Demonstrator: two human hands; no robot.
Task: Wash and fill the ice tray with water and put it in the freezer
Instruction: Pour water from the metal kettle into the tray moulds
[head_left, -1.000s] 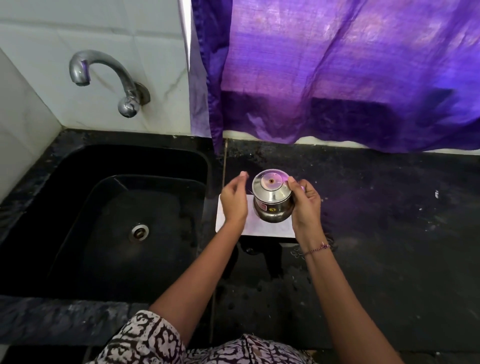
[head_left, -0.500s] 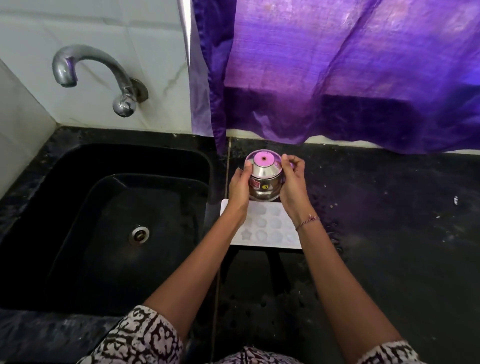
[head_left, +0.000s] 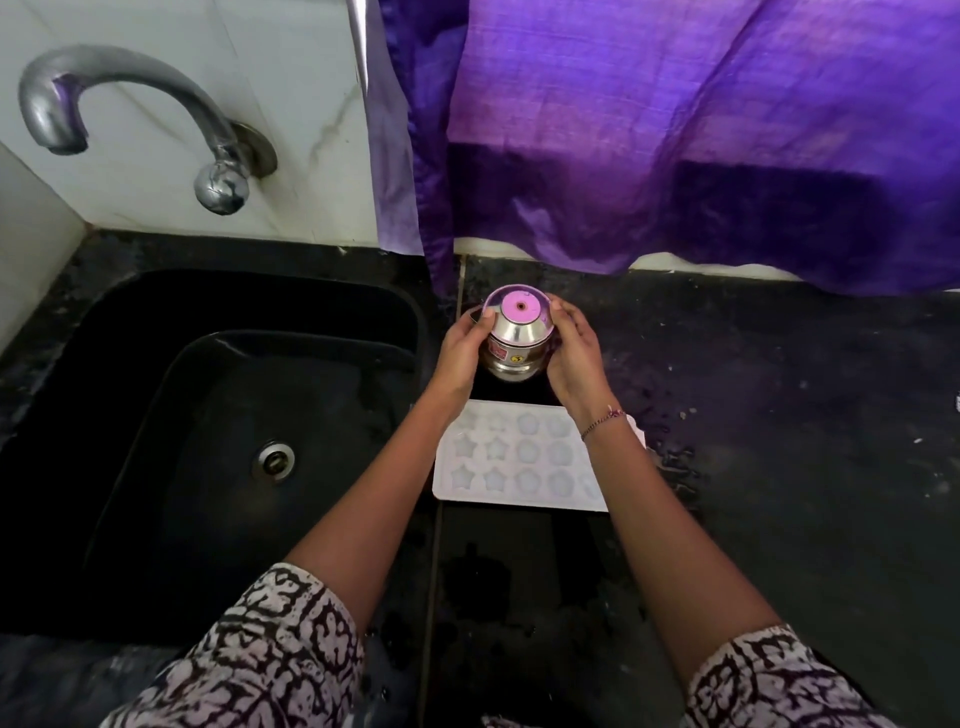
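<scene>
**Ice tray on the bench, steel pot held in both hands: filling stage**

A white ice tray (head_left: 519, 460) is shown lying flat on the black bench (head_left: 779, 415), just to the right of the sink (head_left: 130, 364) and partly crossed by the right forearm. Its star-shaped and round cavities are turned upward. A pale, slightly bluish tone is seen in them, but whether water stands in each one cannot be told from this view.

A small steel pot (head_left: 514, 351) is held just beyond the far edge of the tray. It is clasped between the left hand (head_left: 460, 348) and the right hand (head_left: 574, 358), with the fingers (head_left: 563, 314) curled round its sides. Whether its base rests on the bench or hangs just above it cannot be told, nor can its contents.

The tap (head_left: 130, 104) is seen without running water and the basin is dark. Scattered drops are visible on the bench around the tray, so the washing is judged to be complete. The filling is judged to be under way or at its end, the pot being taken as the water vessel.

The carrying of the tray to the freezer is not yet done, and no freezer is in view. A level lift is judged necessary for that step, since the shallow cavities may spill easily.
</scene>
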